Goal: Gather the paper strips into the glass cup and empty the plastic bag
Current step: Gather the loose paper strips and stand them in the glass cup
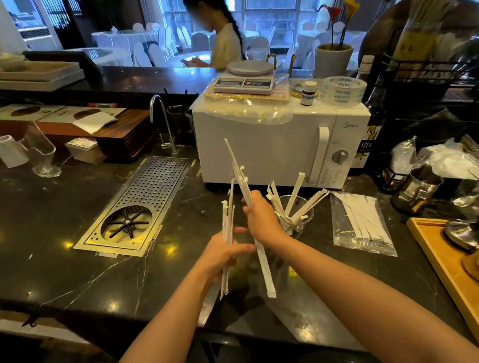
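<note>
Hands above dark marble counter [65,222], left hand [223,253] clutching bundle of white paper strips [227,224], right hand [259,218] gripping more strips, clear glass cup [297,219] w/ strips just beside right hand, clear plastic bag [360,224] flat to its right, strips inside.

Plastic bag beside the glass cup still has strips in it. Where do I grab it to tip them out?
Pinch the near, crumpled end of the plastic bag from above. It lies flat on the counter, strips running lengthwise, far end beside the glass cup. I cannot tell which end opens, so check first.
</note>
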Available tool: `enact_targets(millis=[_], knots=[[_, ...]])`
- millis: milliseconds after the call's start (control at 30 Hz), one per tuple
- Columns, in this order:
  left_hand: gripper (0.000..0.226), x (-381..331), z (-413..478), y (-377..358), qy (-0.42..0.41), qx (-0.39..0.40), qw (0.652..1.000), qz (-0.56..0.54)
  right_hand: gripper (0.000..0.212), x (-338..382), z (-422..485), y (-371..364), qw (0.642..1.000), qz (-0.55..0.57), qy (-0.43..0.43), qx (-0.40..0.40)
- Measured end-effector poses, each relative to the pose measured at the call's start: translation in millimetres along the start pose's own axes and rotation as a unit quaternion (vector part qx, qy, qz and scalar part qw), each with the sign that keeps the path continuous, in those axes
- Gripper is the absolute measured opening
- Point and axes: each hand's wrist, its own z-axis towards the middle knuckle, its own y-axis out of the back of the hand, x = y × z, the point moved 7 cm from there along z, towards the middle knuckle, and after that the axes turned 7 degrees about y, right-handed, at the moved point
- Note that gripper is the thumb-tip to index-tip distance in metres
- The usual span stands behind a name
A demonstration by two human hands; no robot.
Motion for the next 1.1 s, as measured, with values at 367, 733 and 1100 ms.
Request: enact_targets(millis=[367,733,1100], knots=[[0.035,-35.7,-2.1,-19.8,-0.077,-0.066,0.994,0.030,0.030,18.4,-0.9,11.0,0.988,0.141,-0.047,-0.035],[0.032,-49.8,4.0,-7.5,-0.079,-0.083,0.993,0.001,0.015,9.9,6.3,31.5,0.968,0.236,-0.069,-0.049],[0.027,-70.2,8.1,1.6,-0.103,-0.164,0.980,-0.048,0.025,1.8,-11.4,9.2,0.973,0.176,-0.077,0.128]])
